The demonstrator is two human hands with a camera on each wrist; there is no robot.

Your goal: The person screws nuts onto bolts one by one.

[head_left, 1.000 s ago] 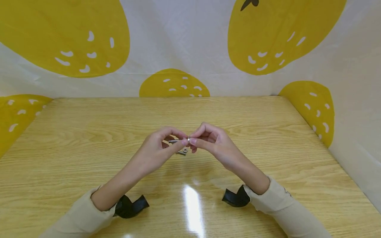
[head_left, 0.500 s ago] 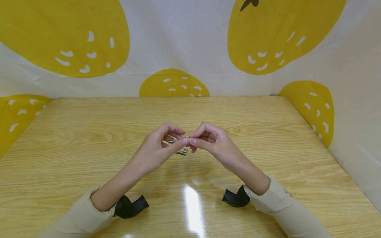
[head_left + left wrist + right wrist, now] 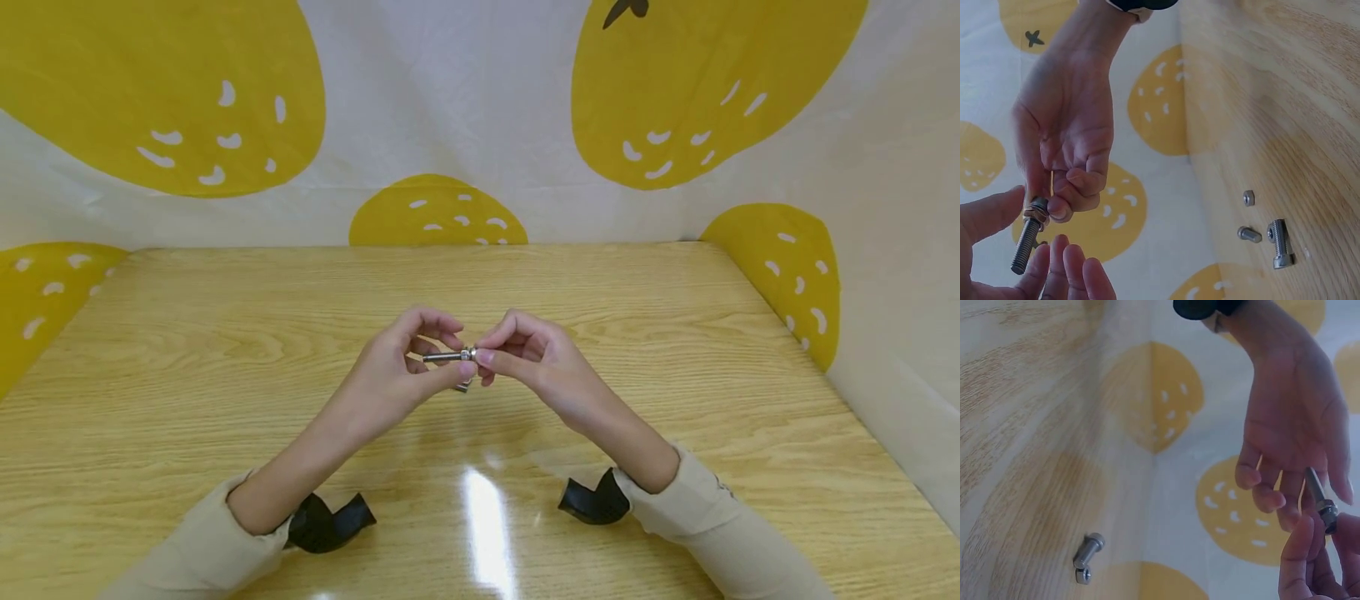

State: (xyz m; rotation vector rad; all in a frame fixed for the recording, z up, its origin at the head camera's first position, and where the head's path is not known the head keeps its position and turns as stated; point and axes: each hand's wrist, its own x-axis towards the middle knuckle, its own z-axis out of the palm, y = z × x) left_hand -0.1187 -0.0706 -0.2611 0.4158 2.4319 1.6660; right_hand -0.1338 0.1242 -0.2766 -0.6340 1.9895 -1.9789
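Note:
My right hand (image 3: pixel 543 362) pinches a silver bolt (image 3: pixel 442 357) by its head end between thumb and fingers, its shank pointing left. A nut (image 3: pixel 1036 215) sits on the bolt close to the head. My left hand (image 3: pixel 393 358) is around the shank with thumb and fingers spread; in the head view, its thumb and index tips stand on either side of the nut, with gaps. In the left wrist view, the threaded shank (image 3: pixel 1022 251) passes between the left thumb and fingers. The right fingers hide most of the bolt head.
Below the hands, a socket-head bolt (image 3: pixel 1282 250), a shorter-looking bolt (image 3: pixel 1250 234) and a loose nut (image 3: pixel 1248 198) lie on the wooden table (image 3: pixel 225 333). In the head view the left thumb partly covers them. A patterned cloth (image 3: pixel 450 100) stands behind the table.
The left thumb and index finger have spread away from the nut, which now shows between them. The right hand and bolt have stayed nearly in place.

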